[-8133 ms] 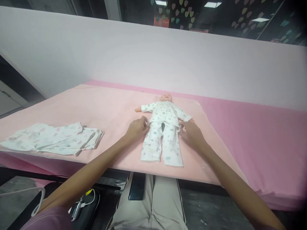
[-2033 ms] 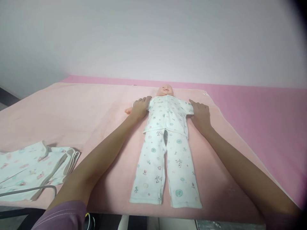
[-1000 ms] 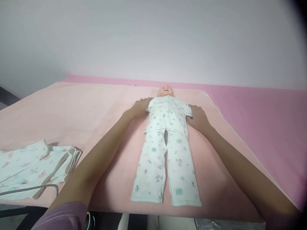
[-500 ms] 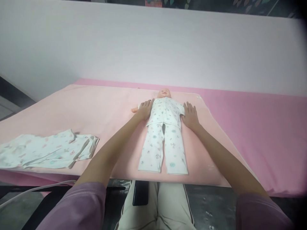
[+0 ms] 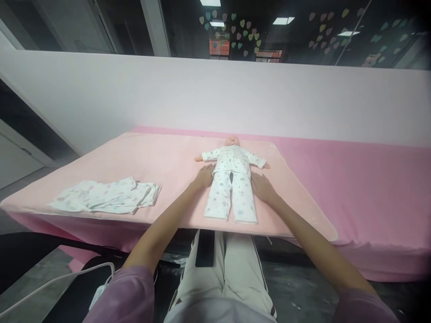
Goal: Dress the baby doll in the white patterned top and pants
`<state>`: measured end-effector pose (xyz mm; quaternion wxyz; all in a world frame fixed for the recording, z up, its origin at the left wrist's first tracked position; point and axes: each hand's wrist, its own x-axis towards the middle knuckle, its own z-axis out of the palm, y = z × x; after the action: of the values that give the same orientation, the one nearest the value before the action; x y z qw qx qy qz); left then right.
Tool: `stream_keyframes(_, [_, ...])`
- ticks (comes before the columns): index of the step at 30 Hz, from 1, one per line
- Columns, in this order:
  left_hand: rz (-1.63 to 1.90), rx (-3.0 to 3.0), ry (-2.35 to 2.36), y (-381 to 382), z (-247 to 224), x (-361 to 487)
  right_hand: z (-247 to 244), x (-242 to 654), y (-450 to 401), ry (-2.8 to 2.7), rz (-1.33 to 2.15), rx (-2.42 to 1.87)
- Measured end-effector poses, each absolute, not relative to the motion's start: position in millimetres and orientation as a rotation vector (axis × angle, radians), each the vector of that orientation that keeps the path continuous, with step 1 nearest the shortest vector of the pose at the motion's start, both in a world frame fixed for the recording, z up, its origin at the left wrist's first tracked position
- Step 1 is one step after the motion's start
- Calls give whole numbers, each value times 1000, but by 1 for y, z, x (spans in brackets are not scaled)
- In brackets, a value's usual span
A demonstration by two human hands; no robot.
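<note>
A baby doll (image 5: 232, 141) lies on its back, head towards the wall, arms spread to both sides. It wears a white patterned long-sleeved top (image 5: 233, 158) and matching trousers (image 5: 217, 197), whose legs lie flat towards me. Beside the doll's waist on the left, my left hand (image 5: 204, 176) rests with fingers stretched out, the tips at the garment's edge. On the other side, my right hand (image 5: 262, 186) lies flat by the hip, its fingertips touching or very near the trousers. Neither hand holds anything.
White patterned baby clothes (image 5: 111, 196) lie in a folded pile on the left of the peach mat (image 5: 175, 157). A pink sheet (image 5: 353, 193) covers the table to the right. A black phone (image 5: 205, 249) rests on my thigh. A white cable (image 5: 60, 279) hangs at lower left.
Both hands have slid down from the doll's arms to its waist and hips, uncovering both sleeves and the doll's right-side hand. The camera view has tilted up.
</note>
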<state>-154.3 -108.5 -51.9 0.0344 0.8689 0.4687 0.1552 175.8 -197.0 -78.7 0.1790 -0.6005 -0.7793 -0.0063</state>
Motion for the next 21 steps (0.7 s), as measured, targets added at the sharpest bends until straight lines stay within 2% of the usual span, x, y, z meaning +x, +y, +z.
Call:
stream_keyframes(4, [603,2467,1626,-196,-47,-181,-76,165,-290,-1961,-35,-1651])
stream_keyframes(7, [1076,2155,1696,-296,-72,-206,-105,146,-377,-1686,11,-1469])
stream_keyframes(10, [1401,1805,1822,-387,-129,-222,-151,113,-440,-1631,383,-1279])
stream_keyframes(12, [1318,1696,1753,-423,-171,-226,-179,87,-455,-1678,765,-1285])
stream_keyframes(14, [1149,1443,1663,-436,-207,-227,-202,61,-452,-1534,1071,-1422])
stream_keyframes(17, [1097,938,1648,-426,-242,-226,-233,29,-429,-1389,1294,-1517])
stream_keyframes(21, [1073,868,1604,-402,-262,-220,-268,-1,-399,-1230,1509,-1480])
